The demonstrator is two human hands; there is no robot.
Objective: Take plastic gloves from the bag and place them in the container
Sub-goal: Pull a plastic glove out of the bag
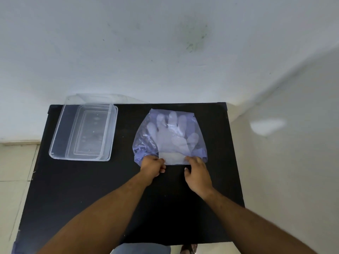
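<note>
at the far left of the black table (73, 189) a clear plastic container (83, 132) is sitting empty and open-topped, a shallow rectangular tub with rounded corners and stepped walls, its long axis running away from the person. what looks like its lid is lying under or behind it at the far edge, though that is hard to tell. moving right, well apart from the tub, a thin bluish bag (169, 136) is lying flat, soft and crinkled, its mouth facing the person. through the film the plastic gloves (172, 136) are showing as a pale stack, fingers pointing away, cuffs at the mouth.

the left hand (151, 165) is pinching the left corner of the bag's mouth, fingers curled narrow on the film. the right hand (197, 171) is resting at the right side of the mouth, fingers bent onto the white cuff edge; whether it is gripping the cuffs or only the bag cannot be told.

the gloves are lying straight ahead of both hands, so the pull likely runs toward the person, and the left hand is nearer the tub for the carry across. the slippery film may let several gloves slide out together.
</note>
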